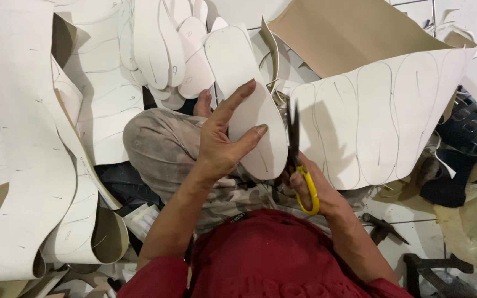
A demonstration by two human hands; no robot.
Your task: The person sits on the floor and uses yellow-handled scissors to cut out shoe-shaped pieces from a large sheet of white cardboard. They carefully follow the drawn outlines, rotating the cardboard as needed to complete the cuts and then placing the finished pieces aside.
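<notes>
My left hand (222, 140) grips a white sole (247, 99) pointing away from me, my right hand (310, 187) clasps scissors (299, 160) beside it, above a floor (415, 221) littered with sheets (382, 116).

A plain white sole cut-out (249, 105) is seen; right of it, yellow-handled, dark-bladed scissors (301, 165) and a white sheet (382, 121) lined with grey outlines, backed tan.

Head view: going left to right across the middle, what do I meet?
Curled white sheet strips → left hand → white sole cutout → yellow-handled scissors in the right hand → big sheet with traced soles → black straps.
</notes>
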